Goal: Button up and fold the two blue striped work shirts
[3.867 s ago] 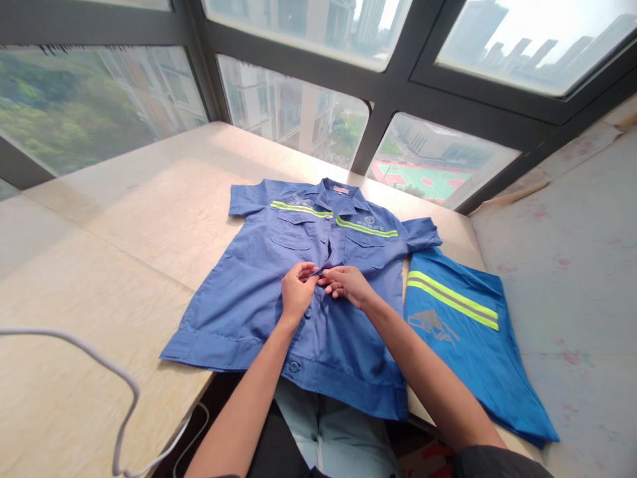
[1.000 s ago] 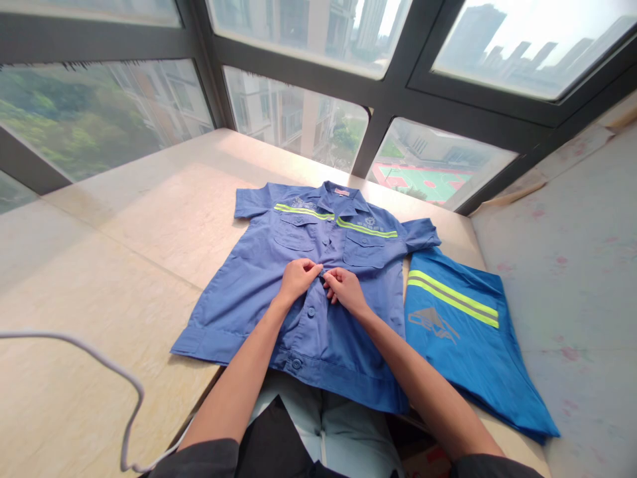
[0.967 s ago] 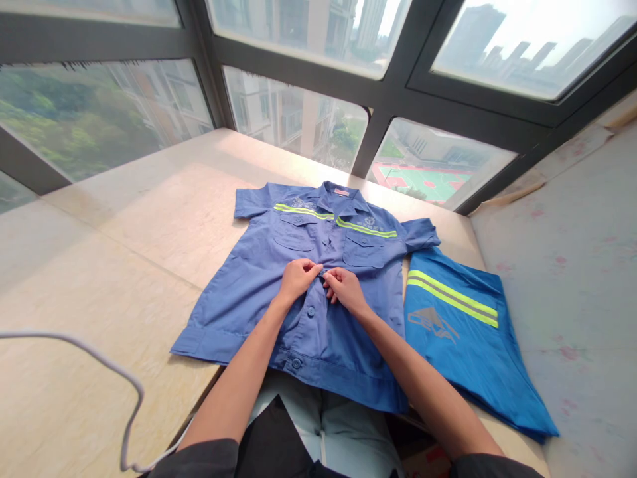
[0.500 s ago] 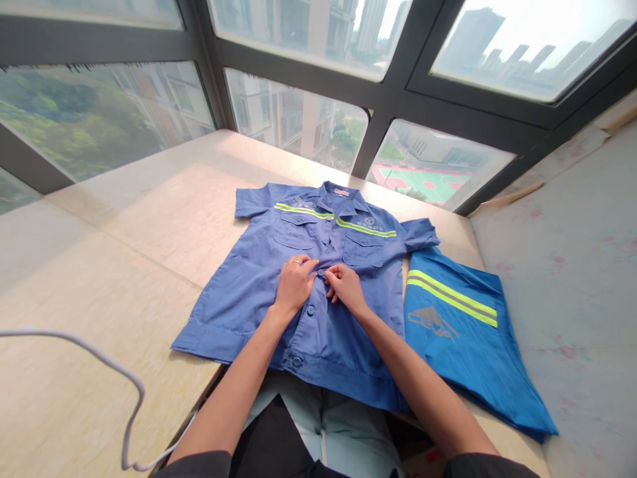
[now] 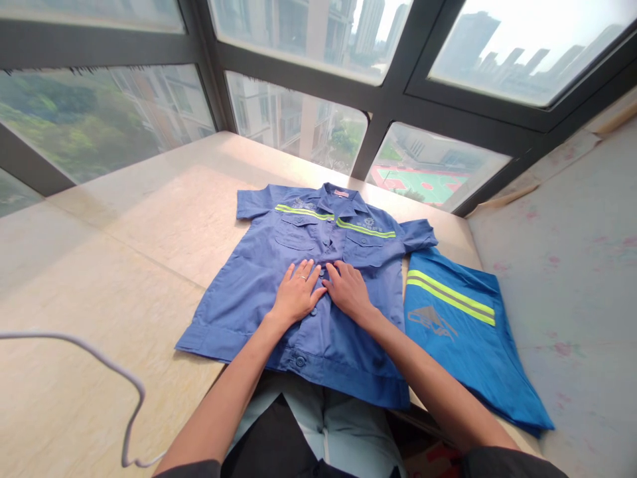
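Note:
A blue short-sleeved work shirt (image 5: 239,292) with yellow reflective stripes lies front up before me, its collar toward the window. My left hand (image 5: 295,292) rests flat on the shirt front, just left of the button strip, fingers spread and a ring on one finger. On the other side of the strip, my right hand (image 5: 347,288) lies on the cloth with its fingers loosely stretched out. One button shows between the two hands. Farther down sit another button, partly beside my left hand, and the hem button (image 5: 300,361).
A folded bright blue garment (image 5: 458,358) with a yellow stripe and grey print lies right of the shirt. A white cable (image 5: 134,385) curves over the pale tabletop (image 5: 99,279) at left. Windows stand behind; a papered wall (image 5: 572,285) is at right.
Both hands were pinching at a middle button of the shirt. They have let go of it, and the fingers now lie spread on the cloth at either side.

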Demonstrator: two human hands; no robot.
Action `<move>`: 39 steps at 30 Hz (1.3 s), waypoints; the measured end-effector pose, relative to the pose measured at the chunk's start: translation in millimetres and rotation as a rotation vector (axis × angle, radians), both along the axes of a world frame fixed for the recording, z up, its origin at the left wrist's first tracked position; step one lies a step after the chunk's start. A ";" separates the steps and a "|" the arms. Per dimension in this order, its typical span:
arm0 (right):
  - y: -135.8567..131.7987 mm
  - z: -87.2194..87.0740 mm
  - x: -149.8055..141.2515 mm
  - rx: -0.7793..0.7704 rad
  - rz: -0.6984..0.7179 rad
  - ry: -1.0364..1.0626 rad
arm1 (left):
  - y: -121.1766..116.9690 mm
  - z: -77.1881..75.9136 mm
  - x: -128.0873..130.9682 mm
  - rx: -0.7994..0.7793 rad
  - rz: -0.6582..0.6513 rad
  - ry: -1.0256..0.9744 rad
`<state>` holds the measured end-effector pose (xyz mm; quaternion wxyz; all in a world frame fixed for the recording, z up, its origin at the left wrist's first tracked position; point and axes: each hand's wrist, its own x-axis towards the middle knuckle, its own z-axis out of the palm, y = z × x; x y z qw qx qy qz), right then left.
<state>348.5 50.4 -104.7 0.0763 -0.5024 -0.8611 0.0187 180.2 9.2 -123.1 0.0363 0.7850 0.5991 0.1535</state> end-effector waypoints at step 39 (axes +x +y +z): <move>-8.1 -20.3 36.7 -0.036 -0.031 -0.123 | -14.3 1.4 -23.0 0.007 0.244 -0.025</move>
